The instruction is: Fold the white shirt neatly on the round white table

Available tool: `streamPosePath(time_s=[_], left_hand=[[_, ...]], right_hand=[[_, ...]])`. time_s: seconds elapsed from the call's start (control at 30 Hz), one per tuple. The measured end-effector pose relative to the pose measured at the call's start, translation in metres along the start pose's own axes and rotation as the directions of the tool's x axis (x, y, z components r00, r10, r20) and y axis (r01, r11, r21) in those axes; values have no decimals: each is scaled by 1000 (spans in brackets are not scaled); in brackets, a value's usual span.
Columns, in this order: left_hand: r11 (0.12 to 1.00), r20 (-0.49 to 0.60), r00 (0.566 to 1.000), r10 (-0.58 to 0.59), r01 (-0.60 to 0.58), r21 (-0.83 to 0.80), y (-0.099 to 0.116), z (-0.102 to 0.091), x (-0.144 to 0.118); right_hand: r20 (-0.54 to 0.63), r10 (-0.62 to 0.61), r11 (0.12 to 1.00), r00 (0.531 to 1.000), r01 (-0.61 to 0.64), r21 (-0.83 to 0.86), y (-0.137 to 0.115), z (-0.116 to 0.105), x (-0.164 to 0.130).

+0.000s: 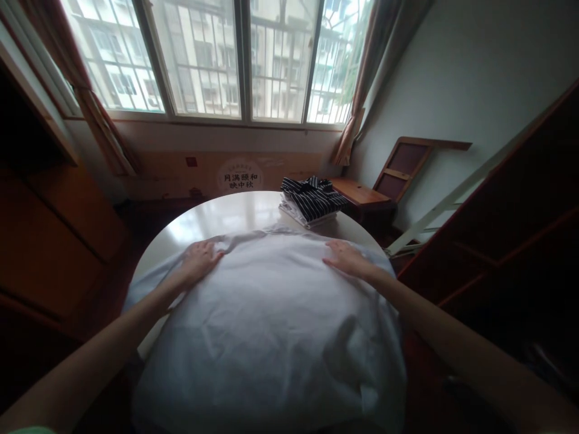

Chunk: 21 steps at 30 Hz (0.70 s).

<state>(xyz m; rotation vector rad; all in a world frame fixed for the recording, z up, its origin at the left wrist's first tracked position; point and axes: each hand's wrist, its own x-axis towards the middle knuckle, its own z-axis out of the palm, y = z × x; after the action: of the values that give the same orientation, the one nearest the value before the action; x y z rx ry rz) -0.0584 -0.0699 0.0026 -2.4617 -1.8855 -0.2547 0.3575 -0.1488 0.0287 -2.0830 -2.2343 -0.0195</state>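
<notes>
Head view: left hand (199,260) and right hand (346,259) both open, flat on white cloth (271,325) spread lengthwise toward body across bench (217,220).

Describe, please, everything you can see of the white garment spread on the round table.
The white garment is thin, lightly creased cloth, spread flat over most of the round white table and hanging past its near edge. The left hand and right hand lie flat, palms down, on its far corners.
</notes>
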Motion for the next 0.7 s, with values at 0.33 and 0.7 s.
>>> streamPosePath(time_s=[0.33,0.7], left_hand=[[961,-122,984,134,-159,-225,-62,3,-39],[988,-55,990,-126,120,-99,-158,-16,-62]], right_hand=[[12,113,939,993,-111,326,85,-9,-83],[152,15,949,988,-62,311,68,-23,-132]])
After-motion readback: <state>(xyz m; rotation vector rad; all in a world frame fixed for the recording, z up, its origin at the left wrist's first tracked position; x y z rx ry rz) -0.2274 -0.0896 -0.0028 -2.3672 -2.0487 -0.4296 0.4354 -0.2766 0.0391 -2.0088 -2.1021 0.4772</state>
